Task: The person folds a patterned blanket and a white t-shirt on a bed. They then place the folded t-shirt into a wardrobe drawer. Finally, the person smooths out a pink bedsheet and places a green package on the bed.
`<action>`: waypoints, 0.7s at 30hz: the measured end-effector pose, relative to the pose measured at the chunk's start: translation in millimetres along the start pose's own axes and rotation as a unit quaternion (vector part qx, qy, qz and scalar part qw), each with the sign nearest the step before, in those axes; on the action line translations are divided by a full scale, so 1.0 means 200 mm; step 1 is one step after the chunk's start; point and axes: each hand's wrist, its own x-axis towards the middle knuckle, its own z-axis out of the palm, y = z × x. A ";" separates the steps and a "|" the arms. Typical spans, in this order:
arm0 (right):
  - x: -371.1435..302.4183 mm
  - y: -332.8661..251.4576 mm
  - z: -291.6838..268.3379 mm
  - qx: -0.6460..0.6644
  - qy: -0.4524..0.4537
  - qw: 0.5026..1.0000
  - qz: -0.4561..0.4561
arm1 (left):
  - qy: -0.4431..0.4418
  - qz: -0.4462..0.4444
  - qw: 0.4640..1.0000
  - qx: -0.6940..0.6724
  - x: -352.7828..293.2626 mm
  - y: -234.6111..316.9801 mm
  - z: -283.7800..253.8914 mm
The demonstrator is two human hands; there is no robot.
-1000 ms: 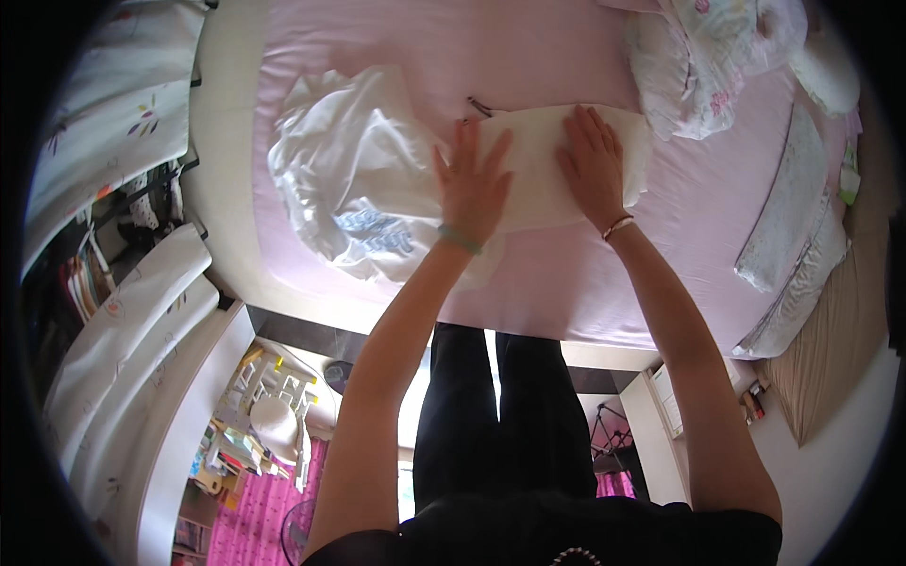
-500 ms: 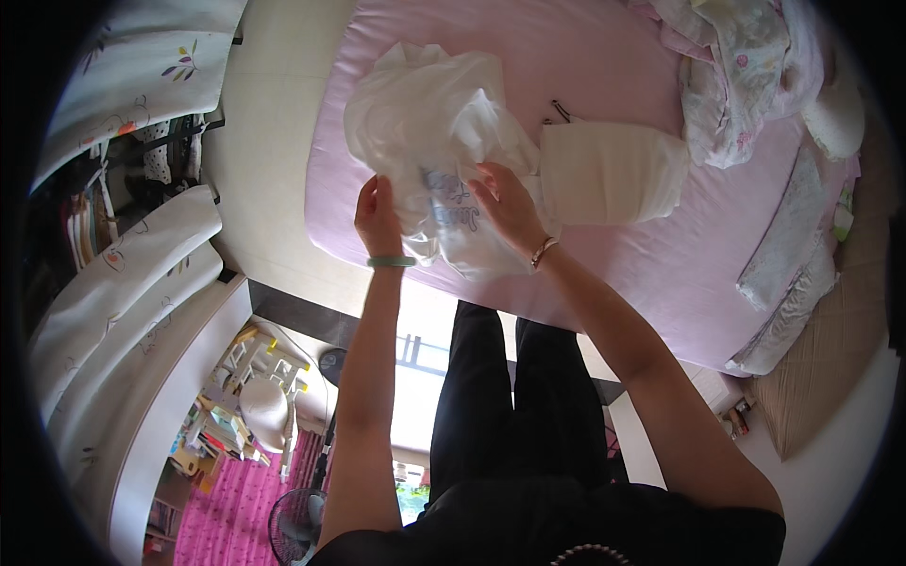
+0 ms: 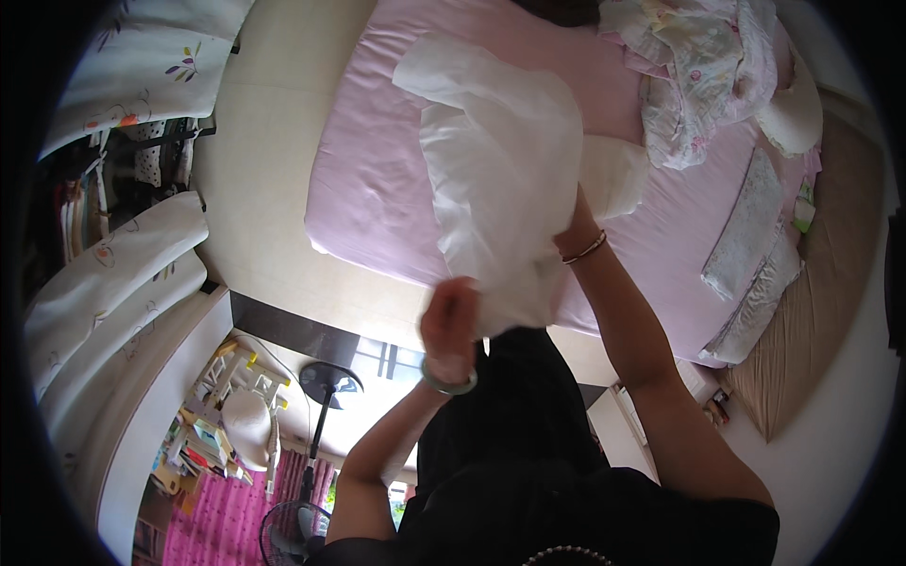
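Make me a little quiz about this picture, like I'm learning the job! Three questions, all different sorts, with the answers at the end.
1. True or false: in the picture, the left hand is lower down than the right hand.

2. Pick one. What colour is the sheet beneath the white cloth?
A) green
B) pink
C) black

3. Fill the gap: the heap of floral fabric lies toward the upper ____ of the picture.

Key: 1. True. 2. B. 3. Right.
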 end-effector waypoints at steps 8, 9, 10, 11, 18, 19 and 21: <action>-0.11 -0.53 -0.16 0.624 -0.043 0.732 0.269 | 0.108 0.200 0.963 0.148 0.10 0.18 -0.27; -0.14 -0.57 -0.15 0.615 -0.022 0.742 0.266 | 0.067 0.198 0.948 0.239 0.03 0.18 -0.23; -0.15 -0.67 -0.11 0.606 -0.002 0.750 0.264 | 0.023 0.229 0.925 0.301 -0.02 0.15 -0.20; -0.15 -0.77 -0.09 0.595 0.018 0.760 0.259 | 0.000 0.258 0.887 0.383 -0.09 0.16 -0.13; -0.25 -1.25 -0.26 0.618 -0.089 0.760 0.183 | -0.013 0.420 0.833 0.359 -0.20 0.30 0.32; -0.24 -1.30 -0.28 0.617 -0.117 0.763 0.152 | -0.018 0.470 0.838 0.277 -0.19 0.40 0.36; -0.22 -1.37 -0.35 0.610 -0.166 0.769 0.090 | -0.070 0.434 0.881 0.173 -0.25 0.64 0.46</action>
